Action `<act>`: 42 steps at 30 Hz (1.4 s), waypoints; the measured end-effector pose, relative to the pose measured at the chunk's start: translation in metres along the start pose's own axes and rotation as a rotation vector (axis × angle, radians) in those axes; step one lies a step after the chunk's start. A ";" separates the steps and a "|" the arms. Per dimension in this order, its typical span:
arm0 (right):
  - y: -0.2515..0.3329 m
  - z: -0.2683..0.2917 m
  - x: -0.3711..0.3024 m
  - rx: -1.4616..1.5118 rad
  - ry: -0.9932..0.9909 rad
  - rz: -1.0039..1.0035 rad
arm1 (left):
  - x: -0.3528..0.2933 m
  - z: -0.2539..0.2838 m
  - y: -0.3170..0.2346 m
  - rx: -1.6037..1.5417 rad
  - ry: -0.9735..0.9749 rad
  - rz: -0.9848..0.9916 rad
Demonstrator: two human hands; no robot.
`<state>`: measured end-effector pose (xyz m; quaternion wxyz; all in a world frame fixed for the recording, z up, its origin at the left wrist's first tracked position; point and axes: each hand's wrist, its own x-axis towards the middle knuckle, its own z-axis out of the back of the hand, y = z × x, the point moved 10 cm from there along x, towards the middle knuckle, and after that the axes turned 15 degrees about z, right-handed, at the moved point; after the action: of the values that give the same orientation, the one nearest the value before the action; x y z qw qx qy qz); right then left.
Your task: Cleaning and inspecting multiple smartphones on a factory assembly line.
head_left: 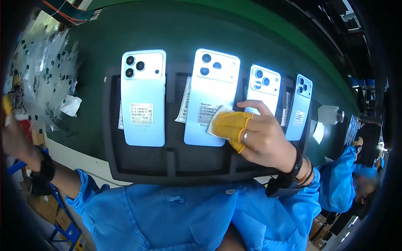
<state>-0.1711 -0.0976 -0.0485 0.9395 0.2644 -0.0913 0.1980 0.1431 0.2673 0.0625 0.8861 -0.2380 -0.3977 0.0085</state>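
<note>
Four light-blue smartphones lie back up in a row: the leftmost phone (144, 92), the second phone (215, 83), the third phone (264, 79) and the far-right phone (298, 106). Yellow finger covers sit on several fingers of my right hand (261, 134). Its fingers press a folded white cloth (213, 125) onto the second phone, beside that phone's printed label (207, 113). Off at the left rim, away from the phones, my left hand (14, 136) is dark and partly cut off; a yellow cover shows at one fingertip, and its grip is unclear.
Beneath the phones is a black compartmented tray (140, 173) on a green tabletop (125, 29). Clear plastic films (48, 71) pile up at left, near a crumpled white wipe (71, 106). A translucent bottle (328, 114) stands at right; beyond it works another person in blue (339, 184).
</note>
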 end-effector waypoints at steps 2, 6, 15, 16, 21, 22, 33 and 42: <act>-0.004 0.002 0.007 0.049 0.030 0.019 | -0.014 -0.040 0.043 -0.045 0.212 -0.145; -0.007 0.048 0.027 -0.189 -0.247 0.075 | -0.034 -0.093 0.092 -0.003 0.381 0.054; -0.035 0.015 0.067 -0.306 -0.057 0.286 | -0.004 -0.024 0.164 -1.153 0.231 0.523; -0.035 0.015 0.066 -0.301 -0.051 0.286 | 0.002 -0.006 0.189 -1.215 0.143 0.515; -0.049 0.046 0.041 -0.369 -0.078 0.229 | 0.002 0.055 0.256 -1.360 -0.036 0.601; -0.054 0.054 0.039 -0.372 -0.115 0.195 | -0.008 0.059 0.244 -1.360 -0.038 0.602; -0.054 0.052 0.067 -0.458 -0.194 0.235 | -0.022 0.056 0.180 -1.657 0.479 0.235; -0.057 0.046 0.067 -0.468 -0.215 0.219 | -0.058 0.063 0.114 -0.978 -0.051 0.582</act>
<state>-0.0898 -0.1451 -0.0175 0.9329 0.0480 -0.2617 0.2429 0.0784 0.3830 0.0089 0.6240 -0.7201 -0.2944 0.0730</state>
